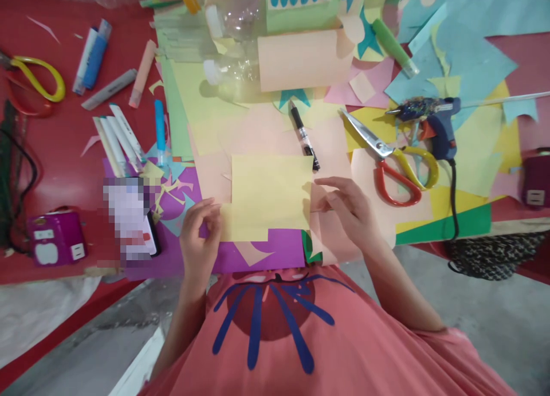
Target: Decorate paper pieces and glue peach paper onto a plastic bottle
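**Now: yellow paper between two hands**

Flat on the table [64, 172], the yellow paper [266, 195] lies between both hands. The left hand [200, 235] pinches its left edge; the right hand [348, 212] rests half-open, fingertips touching its right edge. A pen [303, 135] lies just beyond.

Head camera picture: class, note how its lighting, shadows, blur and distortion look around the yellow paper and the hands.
Head view: soft, even light, no harsh glare; the scissors and right hand cast short faint shadows; the yellow paper and left hand are fairly sharp; the clear plastic bottle looks washed out; the red table edges bend from wide-angle distortion; a pixelated patch sits left of the left hand.
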A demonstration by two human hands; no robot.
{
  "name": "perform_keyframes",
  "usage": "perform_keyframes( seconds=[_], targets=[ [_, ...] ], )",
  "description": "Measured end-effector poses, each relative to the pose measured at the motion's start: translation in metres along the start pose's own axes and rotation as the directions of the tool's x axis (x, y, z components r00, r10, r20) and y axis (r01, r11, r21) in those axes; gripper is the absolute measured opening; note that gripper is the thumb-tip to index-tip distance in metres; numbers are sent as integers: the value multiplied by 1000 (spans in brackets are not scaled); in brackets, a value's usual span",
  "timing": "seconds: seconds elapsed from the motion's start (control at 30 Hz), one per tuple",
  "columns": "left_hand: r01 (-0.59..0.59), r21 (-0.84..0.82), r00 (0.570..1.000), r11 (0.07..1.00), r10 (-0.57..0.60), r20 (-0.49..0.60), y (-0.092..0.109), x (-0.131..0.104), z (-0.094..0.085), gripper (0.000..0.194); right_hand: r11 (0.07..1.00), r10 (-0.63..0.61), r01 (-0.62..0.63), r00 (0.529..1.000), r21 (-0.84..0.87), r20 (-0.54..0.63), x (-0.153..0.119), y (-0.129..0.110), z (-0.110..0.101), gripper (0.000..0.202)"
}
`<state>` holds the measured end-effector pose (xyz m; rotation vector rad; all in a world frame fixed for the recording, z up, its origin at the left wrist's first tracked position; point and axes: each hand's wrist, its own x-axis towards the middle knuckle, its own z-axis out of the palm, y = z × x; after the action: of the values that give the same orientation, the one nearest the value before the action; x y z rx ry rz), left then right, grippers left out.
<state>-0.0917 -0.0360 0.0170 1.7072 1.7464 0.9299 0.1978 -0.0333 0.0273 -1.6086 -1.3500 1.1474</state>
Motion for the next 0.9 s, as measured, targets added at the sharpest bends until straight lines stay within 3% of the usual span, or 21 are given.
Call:
perform_keyframes(
  seconds=[0.1, 0.2, 0.27, 0.33, 0.43, 0.53, 0.67, 0.77, 0.9],
  targets=[
    [-178, 115, 983, 977, 181, -13, 7, 5, -1, 16, 998, 7, -2, 997, -57, 80, 10, -4, 0, 29],
    [-333, 134, 941, 933, 318, 120, 16, 15, 10, 22, 992, 1, 14, 993, -124, 118, 22, -7, -1, 31],
    [-435, 137, 875, 890, 381, 299, 21, 21, 23, 27, 983, -9, 28, 995, -181, 103, 31, -7, -3, 32],
    [-545, 174, 783, 820, 423, 455, 24, 22, 37, 35, 963, -51, 62, 997, -262, 50, 40, -8, -7, 32],
    [-612, 251, 723, 750, 402, 562, 25, 15, 52, 45, 893, -184, 152, 982, -423, -37, 53, -9, -11, 29],
    [-614, 310, 730, 726, 373, 573, 23, 3, 52, 48, 782, -337, 287, 941, -553, 11, 64, -8, -12, 23],
    [-625, 352, 740, 697, 385, 552, 19, -10, 37, 47, 660, -474, 417, 876, -625, 85, 82, -4, -8, 22],
    [-629, 342, 740, 699, 402, 539, 16, -14, 27, 46, 657, -495, 490, 854, -573, 162, 102, -5, 2, 24],
    [-614, 324, 757, 720, 421, 500, 15, -17, 26, 42, 663, -443, 536, 844, -522, 303, 130, -6, 36, 24]
  ],
)
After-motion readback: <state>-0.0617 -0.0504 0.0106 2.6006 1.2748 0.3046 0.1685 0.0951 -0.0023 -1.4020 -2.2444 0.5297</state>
